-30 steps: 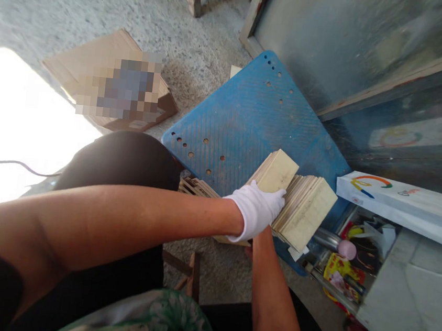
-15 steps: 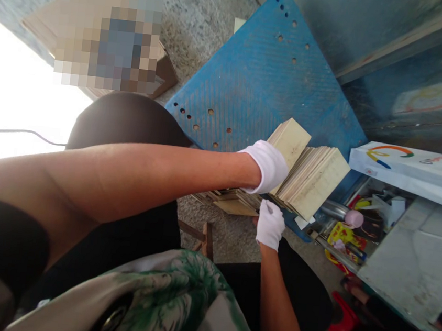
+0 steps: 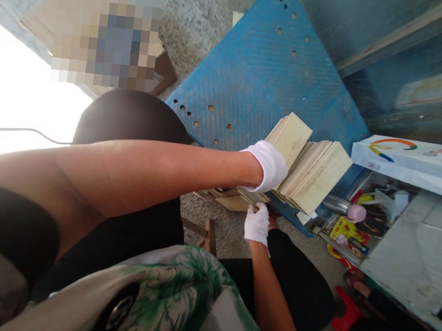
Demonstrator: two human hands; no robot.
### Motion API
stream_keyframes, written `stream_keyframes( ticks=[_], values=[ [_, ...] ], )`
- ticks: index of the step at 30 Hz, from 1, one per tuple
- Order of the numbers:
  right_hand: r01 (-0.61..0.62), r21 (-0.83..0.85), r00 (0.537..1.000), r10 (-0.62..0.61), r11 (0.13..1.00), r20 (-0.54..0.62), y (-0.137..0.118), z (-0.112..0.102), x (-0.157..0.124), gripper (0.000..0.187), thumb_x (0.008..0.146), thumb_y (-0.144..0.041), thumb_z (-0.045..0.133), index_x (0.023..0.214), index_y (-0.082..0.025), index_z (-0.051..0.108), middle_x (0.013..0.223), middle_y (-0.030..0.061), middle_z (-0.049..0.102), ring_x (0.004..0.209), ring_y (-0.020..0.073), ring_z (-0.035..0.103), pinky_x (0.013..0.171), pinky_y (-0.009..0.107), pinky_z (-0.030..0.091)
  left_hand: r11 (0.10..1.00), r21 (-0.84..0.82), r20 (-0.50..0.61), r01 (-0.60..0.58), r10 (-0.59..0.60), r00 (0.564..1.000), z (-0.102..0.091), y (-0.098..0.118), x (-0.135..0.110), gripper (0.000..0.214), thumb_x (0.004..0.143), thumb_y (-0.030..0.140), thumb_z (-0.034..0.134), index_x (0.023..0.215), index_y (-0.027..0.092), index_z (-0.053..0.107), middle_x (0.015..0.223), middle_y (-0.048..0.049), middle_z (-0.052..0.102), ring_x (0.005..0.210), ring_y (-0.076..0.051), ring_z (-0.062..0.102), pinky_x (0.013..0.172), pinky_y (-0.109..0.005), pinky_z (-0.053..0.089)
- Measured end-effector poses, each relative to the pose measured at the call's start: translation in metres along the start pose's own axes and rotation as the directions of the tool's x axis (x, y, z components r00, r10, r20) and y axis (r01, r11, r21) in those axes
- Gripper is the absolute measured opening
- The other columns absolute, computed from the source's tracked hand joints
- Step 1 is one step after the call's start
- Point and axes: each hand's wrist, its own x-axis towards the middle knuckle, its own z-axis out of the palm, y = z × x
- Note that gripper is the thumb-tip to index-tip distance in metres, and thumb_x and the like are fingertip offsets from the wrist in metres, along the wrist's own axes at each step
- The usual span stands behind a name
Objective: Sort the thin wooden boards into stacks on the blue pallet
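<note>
My left hand (image 3: pixel 270 166), in a white glove, lies against the near side of a stack of thin pale wooden boards (image 3: pixel 293 136); its fingers are hidden below the wrist. A second, wider stack of the same boards (image 3: pixel 318 178) stands on edge just right of it. Lower down, my right hand (image 3: pixel 257 223), gloved too, has its fingers curled and closed at the right end of a lower bunch of thin boards (image 3: pixel 235 203). My left forearm covers part of that bunch.
The stacks rest on a blue plastic platform (image 3: pixel 253 84) with holes. At right are a metal flask (image 3: pixel 337 205), a white printed box (image 3: pixel 410 164) and an open drawer of odds and ends. A wooden stool leg (image 3: pixel 210 235) shows below; a cardboard box (image 3: pixel 165 70) sits at upper left.
My right hand has moved left, from beside the wider stack to the end of the lower boards. My left hand stays in nearly the same place. The view has shifted slightly.
</note>
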Motion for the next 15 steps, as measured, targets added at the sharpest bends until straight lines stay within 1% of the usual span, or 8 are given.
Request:
stream_keyframes(
  ticks=[4,6,8,11,13,15],
  values=[
    [-0.018,-0.026,1.000,0.017,1.000,-0.010,-0.001,0.004,-0.003,0.040,0.088,-0.033,0.048,0.123,-0.015,0.054,0.119,0.0145,0.060,0.104,0.0290,0.059,0.084,0.036,0.043,1.000,0.006,0.008,-0.010,0.010,1.000,-0.002,0.001,-0.003,0.019,0.077,0.012,0.060,0.086,0.000,0.072,0.081,-0.0218,0.069,0.085,-0.031,0.064,0.081,-0.044,0.046],
    [-0.023,-0.065,1.000,0.021,0.998,-0.019,0.000,0.005,-0.005,0.042,0.088,-0.033,0.050,0.125,-0.014,0.053,0.119,0.0153,0.059,0.104,0.0289,0.059,0.084,0.036,0.043,1.000,0.012,0.024,-0.016,0.016,1.000,-0.003,0.001,-0.003,0.018,0.077,0.012,0.061,0.085,0.001,0.072,0.080,-0.0209,0.069,0.084,-0.031,0.064,0.081,-0.045,0.046],
    [-0.007,-0.142,1.000,0.007,0.990,0.001,0.003,0.005,-0.007,0.044,0.088,-0.031,0.051,0.128,-0.012,0.051,0.119,0.0160,0.059,0.106,0.0276,0.059,0.085,0.034,0.043,1.000,0.019,0.036,-0.025,0.024,0.999,-0.002,0.001,-0.003,0.019,0.077,0.012,0.060,0.085,0.001,0.072,0.080,-0.0211,0.069,0.083,-0.031,0.064,0.081,-0.045,0.046],
    [0.061,-0.274,0.994,-0.033,0.960,0.107,0.009,0.004,-0.008,0.040,0.088,-0.031,0.053,0.123,-0.012,0.055,0.116,0.0162,0.060,0.105,0.0263,0.058,0.084,0.032,0.042,0.999,0.009,0.029,-0.037,0.037,0.999,-0.001,0.001,-0.002,0.020,0.077,0.011,0.059,0.087,0.000,0.072,0.081,-0.0225,0.069,0.087,-0.032,0.064,0.082,-0.046,0.046],
    [0.116,-0.332,0.980,-0.053,0.936,0.193,0.012,0.003,-0.008,0.033,0.087,-0.033,0.056,0.113,-0.013,0.061,0.111,0.0152,0.062,0.102,0.0256,0.059,0.082,0.031,0.042,0.999,-0.008,0.029,-0.042,0.043,0.999,0.000,0.001,-0.001,0.021,0.075,0.011,0.061,0.089,0.000,0.073,0.083,-0.0232,0.070,0.091,-0.034,0.063,0.085,-0.047,0.045],
    [0.160,-0.352,0.962,-0.066,0.922,0.267,0.014,0.001,-0.008,0.027,0.087,-0.035,0.056,0.102,-0.014,0.065,0.105,0.0131,0.065,0.099,0.0244,0.061,0.079,0.029,0.042,0.999,-0.018,0.041,-0.043,0.044,0.998,0.002,0.001,0.000,0.021,0.073,0.009,0.063,0.090,0.000,0.073,0.085,-0.0234,0.070,0.093,-0.034,0.063,0.088,-0.048,0.044]
  ],
)
